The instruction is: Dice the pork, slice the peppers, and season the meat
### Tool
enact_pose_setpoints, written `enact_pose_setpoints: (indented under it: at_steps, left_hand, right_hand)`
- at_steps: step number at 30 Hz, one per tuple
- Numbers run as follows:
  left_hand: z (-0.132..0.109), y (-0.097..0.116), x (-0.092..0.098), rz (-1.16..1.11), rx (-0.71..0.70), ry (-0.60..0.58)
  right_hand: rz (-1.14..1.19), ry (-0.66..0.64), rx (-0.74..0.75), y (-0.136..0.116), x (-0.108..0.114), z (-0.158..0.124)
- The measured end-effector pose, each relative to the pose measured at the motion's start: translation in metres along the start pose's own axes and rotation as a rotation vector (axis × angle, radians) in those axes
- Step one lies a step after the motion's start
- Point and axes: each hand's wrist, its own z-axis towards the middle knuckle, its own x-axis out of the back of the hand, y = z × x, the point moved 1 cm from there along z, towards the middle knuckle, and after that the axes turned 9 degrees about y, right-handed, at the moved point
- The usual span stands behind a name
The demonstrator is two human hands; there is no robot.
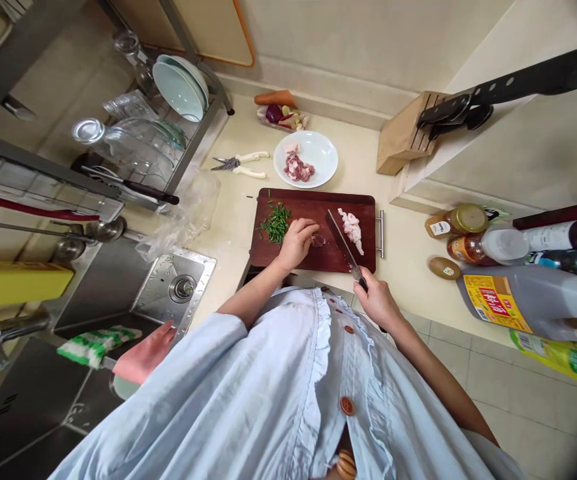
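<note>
A dark red cutting board (313,203) lies on the cream counter in front of me. My left hand (296,243) is curled on a small piece of meat (318,240) in the middle of the board and holds it down. My right hand (376,300) grips the handle of a kitchen knife (342,243), whose blade rests just right of that piece. A pile of cut pale meat (352,228) lies on the board's right side. Chopped green onion (276,223) sits on the left side.
A white plate with raw meat (306,160) stands behind the board, scissors (241,165) to its left, vegetables (281,110) at the wall. A knife block (403,133) is back right. Sauce bottles (508,267) crowd the right. Sink (133,293) and dish rack (158,127) are left.
</note>
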Motion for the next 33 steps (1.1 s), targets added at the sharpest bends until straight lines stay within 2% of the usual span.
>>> enact_pose_setpoints:
  at_steps: [4,6,8,10,13,16,19,24,28,33]
  left_hand:
    - [0.025,-0.009,0.005,0.107,-0.184,-0.363]
    - [0.033,-0.014,0.006,0.179,-0.198,-0.468]
    - [0.039,-0.019,0.012,0.261,-0.184,-0.513]
    - [0.042,-0.025,0.024,0.366,-0.132,-0.501]
    - [0.043,-0.034,0.049,0.501,0.001,-0.376]
    - [0.039,-0.032,0.061,0.461,0.038,-0.284]
    - [0.025,-0.018,0.050,0.315,0.012,-0.204]
    - [-0.009,0.009,0.008,0.040,-0.124,-0.185]
    - [-0.022,0.010,-0.012,0.061,-0.056,-0.134]
    - [-0.022,0.008,-0.017,0.064,-0.011,-0.113]
  right_hand:
    - [0.039,0.022,-0.013,0.000,-0.004,0.003]
    - [0.045,0.031,-0.004,-0.001,-0.005,0.004]
    - [0.045,0.030,0.000,0.000,-0.005,0.004]
    - [0.037,0.024,0.000,0.001,-0.003,0.003]
    - [0.019,0.015,0.004,0.004,-0.002,0.002]
    - [0.011,0.017,0.026,0.004,-0.004,0.001]
    - [-0.001,0.008,0.055,0.001,-0.005,0.002]
    - [-0.083,-0.002,0.096,-0.004,-0.004,0.002]
    - [-0.242,-0.012,0.128,-0.006,0.000,-0.003]
    - [-0.408,-0.104,0.108,-0.008,0.006,-0.015]
